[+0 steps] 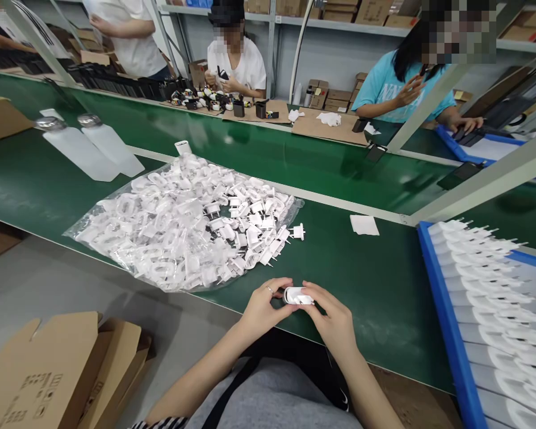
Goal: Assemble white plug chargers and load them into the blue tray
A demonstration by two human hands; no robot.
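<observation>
Between my two hands, over the near edge of the green bench, is a small white plug adapter part (298,295). My left hand (268,305) pinches its left end with thumb and fingers. The fingers of my right hand (333,313) are closed on its right end, partly covering it. Left of my hands, a clear plastic bag (161,238) lies open on the bench, full of white plastic pieces. Loose white plug pieces with metal pins (252,232) spill from its right side. One plug piece (299,231) lies apart at the edge of the pile.
At right, a blue tray (446,322) holds rows of white plug units (495,310). A white paper (364,224) lies on the bench (375,286). Two white bottles (80,149) stand at the back left. Cardboard boxes (49,369) sit below left. Several people work across a green divider (250,140).
</observation>
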